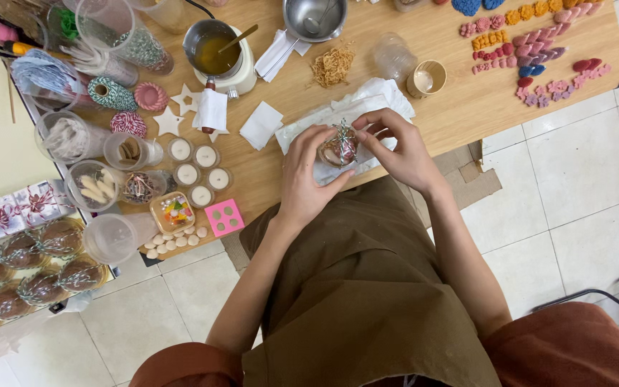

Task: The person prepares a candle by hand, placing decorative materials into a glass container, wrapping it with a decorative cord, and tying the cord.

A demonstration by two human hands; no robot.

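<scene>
My left hand (304, 172) cups a small round jar candle (339, 150) wrapped in clear film with red-and-white twine across it. My right hand (399, 147) pinches the twine knot on top of the jar with thumb and forefinger. Both hands work above a white crinkled cloth (367, 100) spread on the wooden table (453, 107), close to its near edge. My brown apron fills the lower middle of the view.
Twine spools (112, 94), a wax melting pot (213, 50), a steel bowl (314, 16), small white candles (198, 175), a pink mould (224, 217) and clear cups crowd the left of the table. Coloured wax shapes (531, 50) lie far right. Wrapped jars fill a tray (30, 269) at left.
</scene>
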